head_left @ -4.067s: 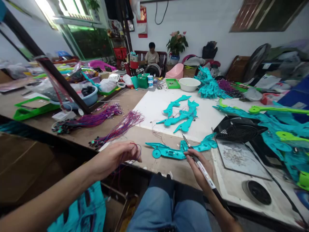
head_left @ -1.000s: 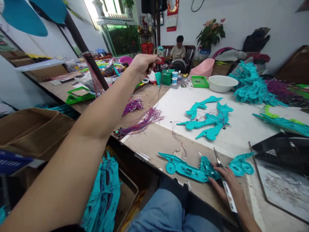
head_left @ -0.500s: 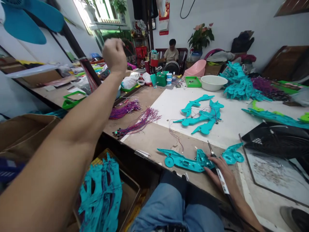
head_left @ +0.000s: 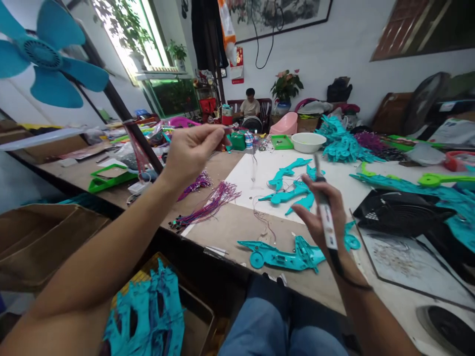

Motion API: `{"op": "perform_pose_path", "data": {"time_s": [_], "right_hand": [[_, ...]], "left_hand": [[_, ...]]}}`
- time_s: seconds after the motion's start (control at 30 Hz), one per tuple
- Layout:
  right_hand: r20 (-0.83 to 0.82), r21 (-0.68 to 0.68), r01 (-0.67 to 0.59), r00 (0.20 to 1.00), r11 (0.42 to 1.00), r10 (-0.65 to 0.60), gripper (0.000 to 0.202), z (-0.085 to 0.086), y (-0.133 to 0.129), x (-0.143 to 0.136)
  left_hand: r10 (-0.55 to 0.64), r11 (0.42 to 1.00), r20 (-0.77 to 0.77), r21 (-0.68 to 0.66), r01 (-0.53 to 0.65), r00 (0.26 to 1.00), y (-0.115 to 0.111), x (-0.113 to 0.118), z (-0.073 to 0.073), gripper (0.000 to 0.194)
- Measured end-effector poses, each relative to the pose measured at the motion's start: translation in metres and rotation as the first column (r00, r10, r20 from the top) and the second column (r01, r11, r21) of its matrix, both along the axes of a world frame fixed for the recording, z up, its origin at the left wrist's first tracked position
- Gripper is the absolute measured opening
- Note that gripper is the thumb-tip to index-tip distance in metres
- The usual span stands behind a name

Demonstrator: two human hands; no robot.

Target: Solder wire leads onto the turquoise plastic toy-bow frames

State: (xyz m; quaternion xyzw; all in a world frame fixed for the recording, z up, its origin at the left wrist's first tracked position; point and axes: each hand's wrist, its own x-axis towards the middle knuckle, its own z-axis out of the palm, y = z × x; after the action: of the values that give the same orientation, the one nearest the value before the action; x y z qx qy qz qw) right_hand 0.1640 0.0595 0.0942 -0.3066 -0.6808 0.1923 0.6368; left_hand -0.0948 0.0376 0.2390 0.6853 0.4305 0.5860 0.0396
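Note:
My left hand (head_left: 195,151) is raised over the table, thumb and fingertips pinched; whatever is between them is too small to make out. A white-and-black soldering iron (head_left: 328,227) rests in my right hand (head_left: 334,205), its tip pointing up and away, thumb spread. Below that hand a turquoise plastic part (head_left: 282,257) with a round end lies near the table's front edge. Further back, more turquoise parts (head_left: 285,193) with thin wires lie on white paper. Bundles of purple-red wires (head_left: 211,205) lie below and right of my left hand.
A crate of turquoise parts (head_left: 148,311) stands below the table edge at left, beside a cardboard box (head_left: 48,242). A black fan (head_left: 404,210) lies at right. A white basin (head_left: 308,142) and a heap of turquoise parts (head_left: 341,141) stand farther back. Another person (head_left: 250,106) sits beyond.
My left hand has come down and right, fingers now pinched forward. My right hand has lifted off the turquoise part with the soldering iron. The view has tilted up.

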Motion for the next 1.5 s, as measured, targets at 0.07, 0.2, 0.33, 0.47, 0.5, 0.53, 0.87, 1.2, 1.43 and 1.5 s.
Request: {"op": "perform_pose_path", "data": {"time_s": [0.07,0.2,0.33,0.47,0.5,0.53,0.87,1.2,1.43,1.5], "right_hand": [[-0.145,-0.054,-0.249,0.96,0.967,0.239,0.057,0.022,-0.001,-0.029],[-0.4,-0.339,-0.539,0.825,0.771,0.4,0.036,0.021,-0.028,-0.034],[-0.525,-0.386,-0.44,0.827,0.811,0.199,0.028,0.002,-0.06,0.013],[-0.334,-0.388,-0.317,0.924,0.866,0.188,0.027,-0.007,-0.076,0.044],[-0.259,-0.387,-0.29,0.945,0.876,0.199,0.025,-0.008,-0.079,0.047],[-0.186,-0.384,-0.26,0.962,0.886,0.201,0.024,-0.009,-0.082,0.049],[0.211,-0.388,-0.041,0.968,0.921,0.132,0.018,-0.033,-0.1,0.062],[0.472,-0.33,0.037,0.872,0.943,0.131,0.011,-0.049,-0.087,0.073],[0.776,-0.075,0.073,0.631,0.994,0.012,0.018,-0.053,-0.022,0.101],[0.836,-0.055,0.068,0.549,0.996,0.009,0.022,-0.066,0.004,0.1]], "left_hand": [[-0.01,0.998,0.052,-0.068,0.014,0.999,-0.019,0.014,-0.015,0.02],[-0.044,0.969,0.162,-0.235,0.082,0.986,-0.045,0.021,-0.062,0.023],[-0.248,0.763,0.344,-0.507,0.402,0.905,-0.068,0.025,-0.115,0.036],[-0.419,0.117,0.661,-0.64,0.759,0.622,-0.084,0.054,-0.15,0.064],[-0.399,0.005,0.732,-0.601,0.799,0.553,-0.086,0.063,-0.155,0.061],[-0.357,-0.06,0.792,-0.549,0.834,0.496,-0.086,0.073,-0.159,0.056],[0.005,0.185,0.955,-0.291,0.939,0.295,-0.078,0.112,-0.176,0.028],[-0.072,0.206,0.843,-0.51,0.835,0.533,-0.067,0.084,-0.186,0.033],[-0.539,0.443,0.047,-0.834,0.331,0.841,-0.038,0.077,-0.187,0.012],[-0.497,0.569,-0.137,-0.797,0.202,0.857,-0.027,0.086,-0.204,0.012]]}}
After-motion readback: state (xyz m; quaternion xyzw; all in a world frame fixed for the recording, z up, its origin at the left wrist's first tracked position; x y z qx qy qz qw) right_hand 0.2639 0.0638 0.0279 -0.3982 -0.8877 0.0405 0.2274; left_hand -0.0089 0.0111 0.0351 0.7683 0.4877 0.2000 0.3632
